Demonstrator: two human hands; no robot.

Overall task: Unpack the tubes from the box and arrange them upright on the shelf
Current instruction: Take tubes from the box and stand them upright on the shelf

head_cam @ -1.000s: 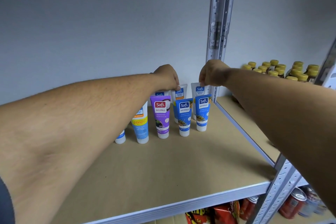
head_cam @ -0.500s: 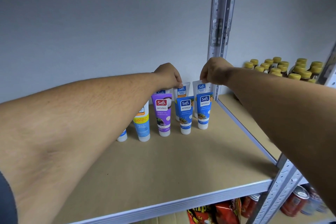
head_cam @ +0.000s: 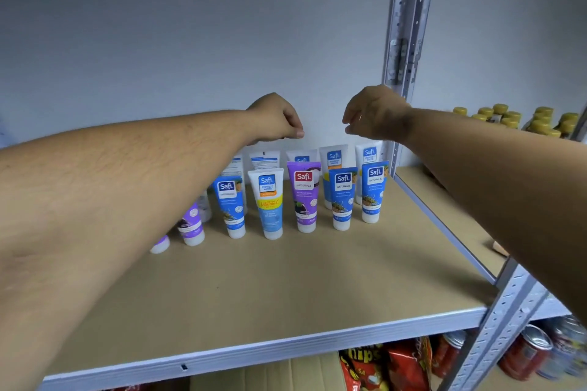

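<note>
Several Safi tubes stand upright, caps down, in two rows at the back of the brown shelf board. The front row includes a purple tube, a white and blue Vitamin C tube and blue tubes. White tubes stand behind them by the wall. My left hand hovers above the back row with loosely curled fingers, holding nothing. My right hand hovers level with it, fingers also loosely curled and holding nothing. My left forearm hides the leftmost tubes.
A grey metal upright rises at the shelf's right rear corner. Yellow-capped bottles fill the neighbouring shelf on the right. Below are a cardboard box, snack bags and red cans.
Both hands have lifted off the tops of the back-row tubes and now hover above them. More of the row on the left has come into sight.
</note>
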